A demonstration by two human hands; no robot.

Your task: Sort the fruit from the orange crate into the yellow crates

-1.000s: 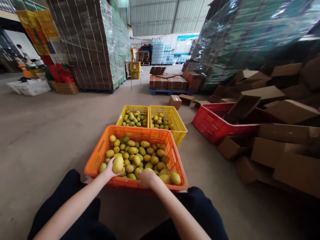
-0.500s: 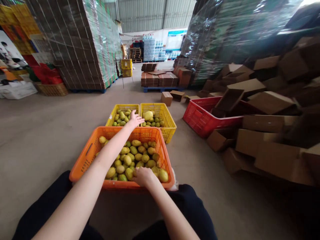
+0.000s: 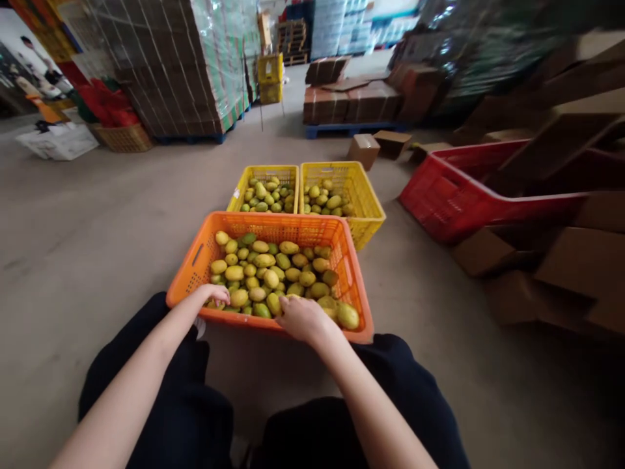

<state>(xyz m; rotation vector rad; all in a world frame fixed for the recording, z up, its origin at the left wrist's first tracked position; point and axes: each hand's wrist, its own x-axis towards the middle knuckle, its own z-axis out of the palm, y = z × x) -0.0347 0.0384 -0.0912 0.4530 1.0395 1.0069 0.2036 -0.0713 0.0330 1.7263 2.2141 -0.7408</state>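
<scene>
An orange plastic crate (image 3: 359,286) stands in front of me, close to my knees. Many oval, lemon-like yellow-green fruits (image 3: 264,260) lie in it. My left hand (image 3: 216,294) is at its front left corner, fingers bent down over a fruit and partly hidden. On the near side, my right hand (image 3: 303,318) has its fingers curled round a yellow-green fruit, mostly covered by the hand. Directly behind the orange crate are two yellow crates side by side, the left yellow crate (image 3: 239,189) and the right yellow crate (image 3: 370,202), both holding similar fruit.
To the right is a red crate (image 3: 439,195) with cardboard in it, beside a heap of cardboard boxes (image 3: 581,267). Flattened cartons (image 3: 351,104) rest on a blue pallet behind. A tall wrapped stack (image 3: 166,71) and a white basket (image 3: 61,140) stand at the left.
My left hand has come back from above the yellow crates to the orange crate's near left. A large pale fruit seen over the right yellow crate is no longer there. The view has tilted down.
</scene>
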